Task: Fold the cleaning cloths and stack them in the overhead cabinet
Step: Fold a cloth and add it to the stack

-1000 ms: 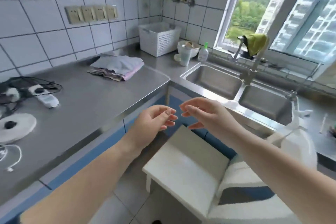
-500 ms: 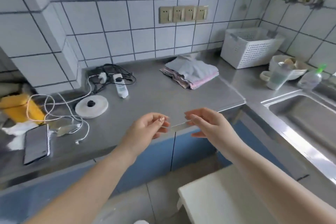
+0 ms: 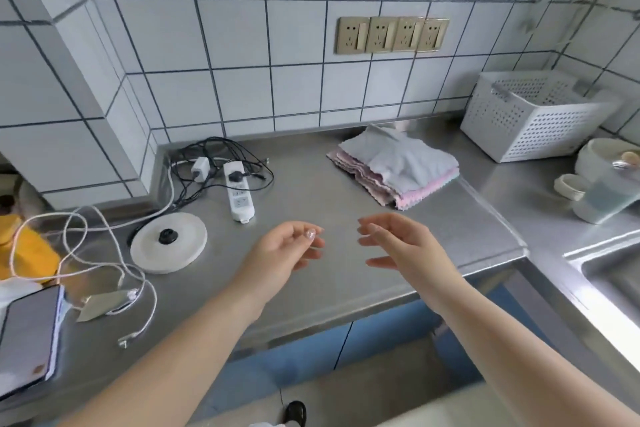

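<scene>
A pile of cleaning cloths (image 3: 398,170), grey on top with pink and beige layers beneath, lies on the steel counter (image 3: 311,204) near the tiled wall. My left hand (image 3: 284,253) and my right hand (image 3: 405,243) hover side by side over the counter's front part, below and left of the pile. Both hands hold nothing, with fingers loosely curled and apart. No overhead cabinet is in view.
A white perforated basket (image 3: 530,118) stands right of the cloths. A power strip (image 3: 239,194) with tangled cables, a round white kettle base (image 3: 168,242), a white cable (image 3: 104,263) and a phone (image 3: 27,336) lie at left. Cups (image 3: 602,194) and a sink edge (image 3: 609,274) are at right.
The view has swung left from the sink and stool to the counter with the cloths. Both hands stayed empty and now reach out over the counter.
</scene>
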`<state>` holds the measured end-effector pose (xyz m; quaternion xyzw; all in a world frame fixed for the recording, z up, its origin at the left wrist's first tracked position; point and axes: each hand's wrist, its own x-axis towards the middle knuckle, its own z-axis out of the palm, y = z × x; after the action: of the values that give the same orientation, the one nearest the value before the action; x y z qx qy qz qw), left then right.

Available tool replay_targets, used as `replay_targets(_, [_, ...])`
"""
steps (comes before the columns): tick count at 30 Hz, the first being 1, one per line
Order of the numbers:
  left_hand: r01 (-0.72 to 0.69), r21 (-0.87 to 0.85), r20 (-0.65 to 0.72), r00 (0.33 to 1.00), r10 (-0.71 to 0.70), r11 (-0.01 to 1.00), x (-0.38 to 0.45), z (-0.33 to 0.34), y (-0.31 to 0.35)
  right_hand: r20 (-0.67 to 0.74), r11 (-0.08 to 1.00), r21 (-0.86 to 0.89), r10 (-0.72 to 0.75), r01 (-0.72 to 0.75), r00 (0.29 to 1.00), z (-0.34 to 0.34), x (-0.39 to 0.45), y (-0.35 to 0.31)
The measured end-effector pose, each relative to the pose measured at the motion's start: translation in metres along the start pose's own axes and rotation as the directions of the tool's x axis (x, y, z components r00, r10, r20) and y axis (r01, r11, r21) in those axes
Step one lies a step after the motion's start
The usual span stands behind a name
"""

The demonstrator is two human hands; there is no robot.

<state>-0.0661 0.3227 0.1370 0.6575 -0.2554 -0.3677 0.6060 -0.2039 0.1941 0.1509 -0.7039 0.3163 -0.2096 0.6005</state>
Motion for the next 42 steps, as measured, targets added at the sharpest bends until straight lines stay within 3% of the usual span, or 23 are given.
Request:
replay_targets(13, [0.099, -0.029, 0.208, 0.974, -0.091, 0.995, 0.156, 0.043, 0.003, -0.219, 0.978, -0.028, 0.194, -0.205, 0.956, -0.06, 0.098, 0.034])
replay_targets(22, [0.213, -0.028, 0.106, 0.972, -0.209, 0.977, 0.227, 0.096, -0.028, -0.172, 0.925, -0.231, 0.268, -0.303, 0.948, -0.133, 0.171, 0.088])
replay_targets(25, [0.247, -0.028, 0.037, 0.969, -0.246, 0.969, 0.255, 0.125, -0.036, -0.104, 0.856, -0.469, 0.192, -0.219, 0.976, -0.165, 0.213, 0.108])
replay_targets(29, [0.254, -0.014, -0.075, 0.964, -0.255, 0.967, 0.291, 0.163, -0.047, 0.116, 0.715, -0.695, 0.009, 0.074, 0.993, -0.181, 0.273, 0.134])
replay_targets(33, [0.227, 0.089, -0.164, 0.964, -0.21, 0.97, 0.319, 0.181, -0.059, 0.31, 0.62, -0.724, -0.099, 0.302, 0.946, -0.169, 0.316, 0.165])
replay_targets(38, [0.247, 0.178, -0.214, 0.954, -0.208, 0.952, 0.333, 0.185, -0.074, 0.332, 0.562, -0.732, -0.198, 0.384, 0.922, -0.168, 0.338, 0.196])
replay_targets(42, [0.192, 0.328, -0.213, 0.969, -0.126, 0.925, 0.345, 0.186, -0.09, 0.336, 0.614, -0.669, -0.253, 0.419, 0.907, -0.174, 0.346, 0.207])
